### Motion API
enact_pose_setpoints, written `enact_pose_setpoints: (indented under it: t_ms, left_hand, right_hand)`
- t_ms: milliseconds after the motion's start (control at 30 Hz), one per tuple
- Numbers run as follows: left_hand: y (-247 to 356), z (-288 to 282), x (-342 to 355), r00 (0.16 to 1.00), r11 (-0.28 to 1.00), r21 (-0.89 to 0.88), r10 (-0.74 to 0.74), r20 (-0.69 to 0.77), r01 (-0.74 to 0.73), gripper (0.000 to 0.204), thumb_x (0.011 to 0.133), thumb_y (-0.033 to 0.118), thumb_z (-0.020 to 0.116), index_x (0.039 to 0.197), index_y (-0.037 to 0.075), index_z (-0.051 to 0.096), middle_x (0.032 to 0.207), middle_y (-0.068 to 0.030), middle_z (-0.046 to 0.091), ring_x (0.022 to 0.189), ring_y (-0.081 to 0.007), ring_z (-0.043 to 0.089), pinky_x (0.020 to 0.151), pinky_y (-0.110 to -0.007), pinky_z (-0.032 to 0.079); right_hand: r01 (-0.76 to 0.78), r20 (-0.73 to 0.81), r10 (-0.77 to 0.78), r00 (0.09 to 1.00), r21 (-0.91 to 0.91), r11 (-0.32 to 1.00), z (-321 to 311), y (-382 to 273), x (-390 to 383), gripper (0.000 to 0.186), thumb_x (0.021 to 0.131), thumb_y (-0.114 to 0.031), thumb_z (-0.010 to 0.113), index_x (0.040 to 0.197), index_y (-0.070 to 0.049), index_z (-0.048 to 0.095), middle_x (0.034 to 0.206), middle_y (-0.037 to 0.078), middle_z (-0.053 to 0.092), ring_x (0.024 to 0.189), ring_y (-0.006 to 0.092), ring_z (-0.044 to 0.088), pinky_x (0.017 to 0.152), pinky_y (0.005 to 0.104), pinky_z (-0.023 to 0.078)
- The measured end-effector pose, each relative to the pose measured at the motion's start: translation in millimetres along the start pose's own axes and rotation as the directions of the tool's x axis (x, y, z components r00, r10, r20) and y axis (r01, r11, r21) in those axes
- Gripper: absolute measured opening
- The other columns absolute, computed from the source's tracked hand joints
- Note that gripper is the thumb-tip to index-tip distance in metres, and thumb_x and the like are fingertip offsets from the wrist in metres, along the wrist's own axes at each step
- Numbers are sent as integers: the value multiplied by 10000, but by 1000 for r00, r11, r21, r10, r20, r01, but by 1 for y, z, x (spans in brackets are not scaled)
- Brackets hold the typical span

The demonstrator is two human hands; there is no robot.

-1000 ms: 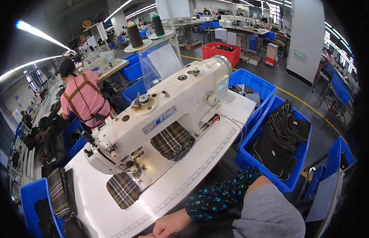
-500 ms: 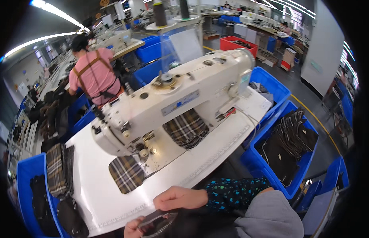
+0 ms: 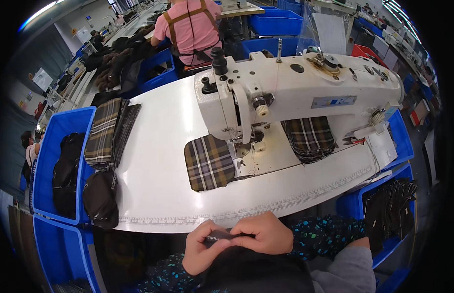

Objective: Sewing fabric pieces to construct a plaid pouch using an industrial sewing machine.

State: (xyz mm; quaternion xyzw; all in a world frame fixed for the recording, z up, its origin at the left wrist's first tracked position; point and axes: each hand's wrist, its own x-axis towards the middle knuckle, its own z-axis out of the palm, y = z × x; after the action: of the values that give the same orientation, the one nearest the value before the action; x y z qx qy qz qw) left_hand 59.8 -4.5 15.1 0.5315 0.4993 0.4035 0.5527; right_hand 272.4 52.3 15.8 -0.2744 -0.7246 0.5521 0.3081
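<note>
Just in front of the table's near edge, both hands hold a dark zippered fabric piece point(image 3: 220, 235). My left hand point(image 3: 200, 250) pinches its left end between thumb and fingers, where a short run of pale zipper teeth shows. My right hand point(image 3: 267, 234) is closed on the other end, its fingertips almost meeting the left ones. Most of the piece is covered by the hands or merges with dark cloth over my lap. Beyond them stands a white sewing machine point(image 3: 290, 90), with a plaid fabric piece point(image 3: 210, 164) lying flat beside its presser foot.
Plaid pieces point(image 3: 310, 139) lie stacked under the machine arm, beside red-handled snips point(image 3: 354, 141). More plaid pieces point(image 3: 104, 133) and a dark pouch-like piece point(image 3: 101, 198) lie at the left. Blue bins point(image 3: 42, 188) flank the white table point(image 3: 153, 151). A person in pink point(image 3: 192, 29) works beyond.
The view has swung left, so the machine appears farther right. My hands have come together, and the zipper opening that gaped beside my left hand is now mostly covered by fingers.
</note>
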Motion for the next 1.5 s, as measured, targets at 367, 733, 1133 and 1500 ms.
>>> enact_pose_setpoints:
  t_ms: [367,733,1133,1500]
  left_hand:
    - [36,-38,36,983,936,320,175,-60,-147,159,790,99,829,845,8,711,779,-52,595,715,-156,555,650,-268,432]
    - [89,-71,177,899,937,347,-126,420,-30,262,981,227,673,1081,-14,694,882,-33,668,815,-73,548,757,-257,477]
    - [24,-37,200,938,574,747,129,322,-336,302,803,205,791,1038,31,720,965,-181,703,904,-375,658,784,-403,531]
    - [28,-41,197,937,610,722,112,330,-327,209,819,114,748,1014,46,712,926,-173,700,897,-390,651,772,-430,527]
  right_hand:
    - [69,348,-69,935,13,998,-29,21,38,364,921,-284,736,729,-44,540,658,59,517,569,217,470,534,313,412]
    - [398,295,-327,898,-863,313,-72,77,80,284,854,-165,618,1098,-29,673,1272,132,659,627,196,665,495,345,519]
    - [485,378,-364,851,-833,267,-66,70,55,127,743,-167,645,830,-75,659,977,73,689,570,125,591,462,281,442]
    - [456,318,-592,740,-885,95,-65,78,68,200,725,-160,645,873,-38,702,950,129,705,539,113,531,461,246,407]
